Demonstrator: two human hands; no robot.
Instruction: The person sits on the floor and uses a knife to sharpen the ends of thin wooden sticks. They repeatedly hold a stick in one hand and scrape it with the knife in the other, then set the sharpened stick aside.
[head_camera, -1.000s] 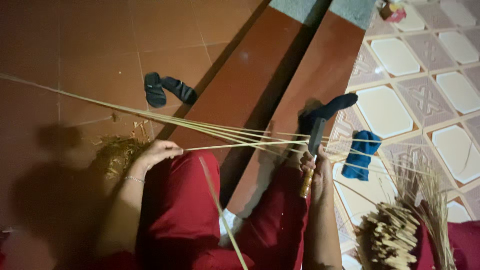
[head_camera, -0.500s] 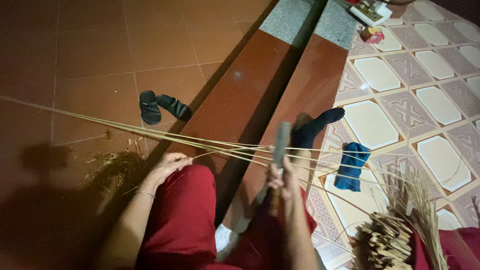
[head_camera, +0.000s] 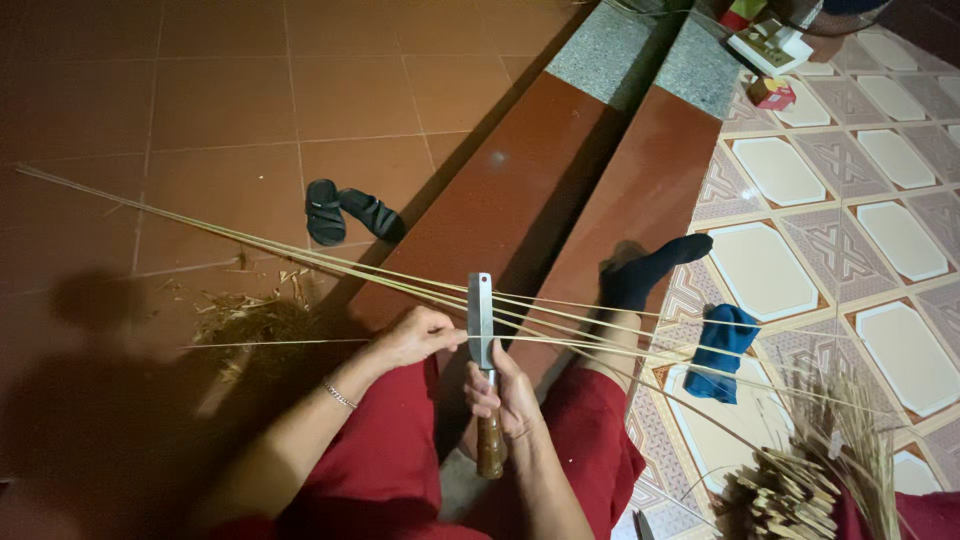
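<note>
My right hand (head_camera: 506, 392) grips the wooden handle of a knife (head_camera: 481, 322), whose flat blade points away from me and rests across a thin bamboo strip (head_camera: 290, 343). My left hand (head_camera: 415, 335) pinches that strip just left of the blade. Several long bamboo strips (head_camera: 250, 240) run from the far left across my lap to the right. I sit on a step in red trousers.
A pair of black sandals (head_camera: 345, 210) lies on the red tile floor, with bamboo shavings (head_camera: 240, 315) near them. A foot in a dark sock (head_camera: 650, 270) rests on the step, a blue cloth (head_camera: 722, 350) beside it. A bundle of cut sticks (head_camera: 800, 480) sits at lower right.
My right hand has brought the knife from the right to the middle and set its blade against the strip. My left hand has moved right to meet it.
</note>
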